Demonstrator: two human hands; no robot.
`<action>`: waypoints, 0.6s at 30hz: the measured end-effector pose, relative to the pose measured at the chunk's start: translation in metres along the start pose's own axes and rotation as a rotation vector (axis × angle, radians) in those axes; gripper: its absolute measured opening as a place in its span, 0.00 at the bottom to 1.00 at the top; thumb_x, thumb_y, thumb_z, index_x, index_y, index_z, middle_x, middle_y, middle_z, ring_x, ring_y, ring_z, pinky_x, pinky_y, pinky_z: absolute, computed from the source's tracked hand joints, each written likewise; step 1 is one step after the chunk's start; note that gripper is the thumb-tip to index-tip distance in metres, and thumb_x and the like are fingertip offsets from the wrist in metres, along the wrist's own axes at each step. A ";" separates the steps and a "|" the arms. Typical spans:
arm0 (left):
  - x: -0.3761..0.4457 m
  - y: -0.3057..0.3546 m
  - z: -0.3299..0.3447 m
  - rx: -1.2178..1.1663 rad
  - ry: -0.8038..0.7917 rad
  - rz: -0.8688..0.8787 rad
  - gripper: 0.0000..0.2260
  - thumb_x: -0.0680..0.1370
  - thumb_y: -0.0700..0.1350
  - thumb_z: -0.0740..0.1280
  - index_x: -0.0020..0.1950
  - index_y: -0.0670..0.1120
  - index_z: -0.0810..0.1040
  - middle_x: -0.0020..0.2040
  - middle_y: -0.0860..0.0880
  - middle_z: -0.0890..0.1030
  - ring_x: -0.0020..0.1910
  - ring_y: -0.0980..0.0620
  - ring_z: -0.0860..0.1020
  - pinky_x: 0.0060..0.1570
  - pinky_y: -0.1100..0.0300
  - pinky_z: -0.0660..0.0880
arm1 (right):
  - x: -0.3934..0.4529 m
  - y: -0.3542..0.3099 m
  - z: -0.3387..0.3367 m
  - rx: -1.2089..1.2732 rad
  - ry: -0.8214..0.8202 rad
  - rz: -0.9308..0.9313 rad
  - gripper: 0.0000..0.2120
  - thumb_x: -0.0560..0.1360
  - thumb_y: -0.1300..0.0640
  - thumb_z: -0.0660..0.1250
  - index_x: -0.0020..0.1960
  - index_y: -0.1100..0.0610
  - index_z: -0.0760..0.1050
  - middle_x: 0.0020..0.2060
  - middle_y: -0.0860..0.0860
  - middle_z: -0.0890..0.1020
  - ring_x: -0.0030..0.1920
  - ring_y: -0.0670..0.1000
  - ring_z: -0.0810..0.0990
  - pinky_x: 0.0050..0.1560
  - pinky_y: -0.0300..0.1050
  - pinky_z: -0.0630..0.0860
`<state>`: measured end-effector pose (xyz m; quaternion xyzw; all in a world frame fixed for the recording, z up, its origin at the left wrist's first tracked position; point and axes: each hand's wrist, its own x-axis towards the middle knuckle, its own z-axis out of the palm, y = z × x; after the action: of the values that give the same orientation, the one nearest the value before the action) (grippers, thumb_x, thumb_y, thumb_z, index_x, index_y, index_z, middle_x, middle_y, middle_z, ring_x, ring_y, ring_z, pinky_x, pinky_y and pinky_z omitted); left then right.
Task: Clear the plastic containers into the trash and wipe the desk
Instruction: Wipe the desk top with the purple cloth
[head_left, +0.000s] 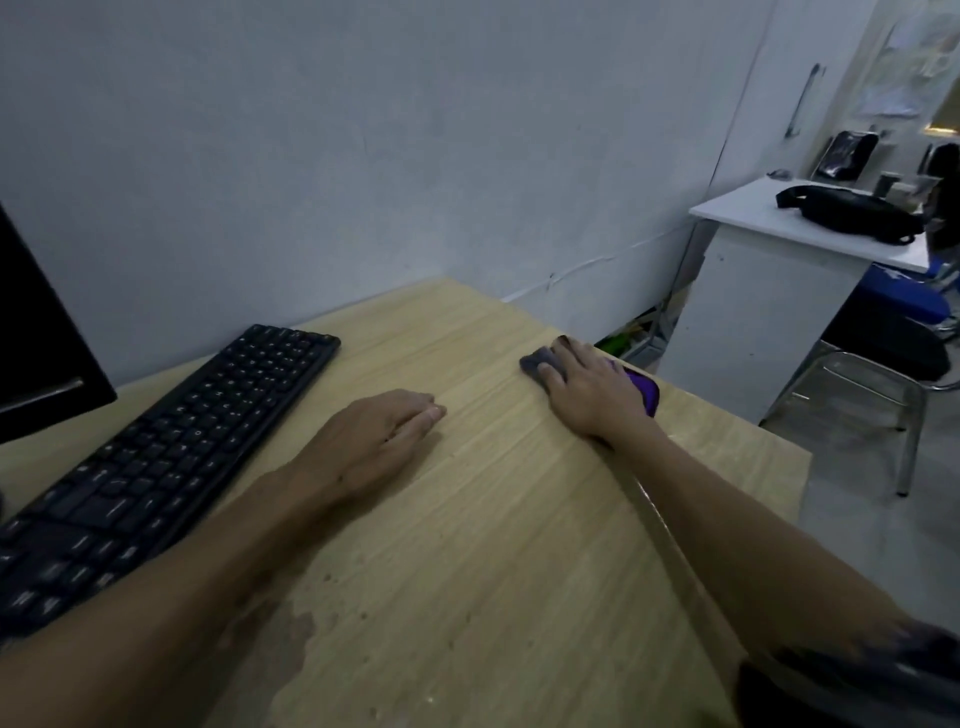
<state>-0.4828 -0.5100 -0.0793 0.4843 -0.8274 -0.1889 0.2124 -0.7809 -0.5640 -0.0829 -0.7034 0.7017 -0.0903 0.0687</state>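
Just grey cloth (540, 365) under right hand (592, 387)

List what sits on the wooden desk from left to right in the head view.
Black monitor → black keyboard → left hand, flat on the light wooden desk → right hand, pressing a grey cloth → purple phone.
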 end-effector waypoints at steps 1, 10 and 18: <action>0.003 0.001 0.002 0.007 0.010 0.000 0.21 0.86 0.59 0.53 0.69 0.54 0.79 0.69 0.55 0.78 0.63 0.58 0.75 0.60 0.56 0.72 | 0.009 0.002 0.002 0.001 0.011 0.077 0.31 0.84 0.38 0.43 0.84 0.49 0.51 0.83 0.49 0.51 0.83 0.52 0.49 0.81 0.59 0.46; 0.016 0.001 -0.011 -0.187 0.048 -0.121 0.26 0.85 0.62 0.50 0.56 0.53 0.86 0.58 0.56 0.83 0.56 0.57 0.79 0.58 0.56 0.74 | -0.074 -0.073 0.005 0.004 -0.118 -0.349 0.29 0.85 0.37 0.46 0.83 0.45 0.49 0.83 0.45 0.49 0.82 0.46 0.45 0.82 0.58 0.45; 0.011 -0.017 -0.045 0.018 0.033 -0.122 0.33 0.80 0.69 0.48 0.51 0.51 0.87 0.54 0.54 0.85 0.54 0.54 0.81 0.62 0.48 0.75 | -0.138 -0.107 0.004 0.043 -0.260 -0.823 0.28 0.85 0.38 0.50 0.83 0.41 0.51 0.82 0.39 0.50 0.81 0.40 0.43 0.81 0.49 0.41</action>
<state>-0.4514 -0.5325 -0.0480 0.5387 -0.7944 -0.1860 0.2100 -0.6751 -0.4258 -0.0670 -0.9286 0.3461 -0.0354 0.1294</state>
